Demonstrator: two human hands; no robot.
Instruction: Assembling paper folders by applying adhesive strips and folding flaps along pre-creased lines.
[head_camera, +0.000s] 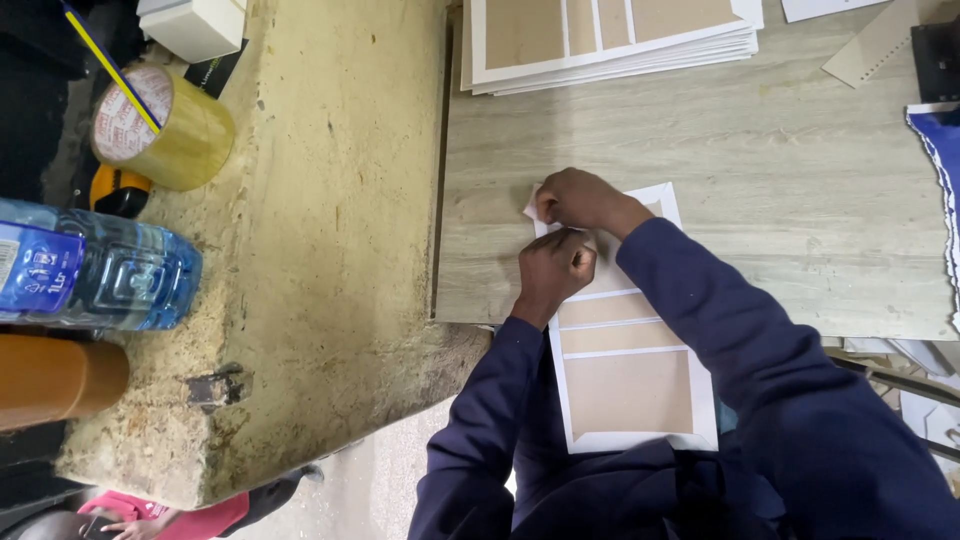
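The flat white card sheet with tan-brown rectangular panels (628, 385) lies on the pale wood-grain bench (760, 160), its near end past the edge; it looks light, thin, easy to crease, best held by the white border; the left hand (555, 270) and right hand (580, 200) are closed, pinching its far corner; beyond lies a stack of similar sheets (610, 45); left, a rough yellowish slab (320, 230) with a tape roll (165, 125).

Navy long sleeves, bare hands

Both arms are covered in dark navy blue sleeves that run right down to the wrists, plain soft fabric with some folds. The left hand (553, 268) and right hand (580, 199) are bare, no gloves or rings showing.
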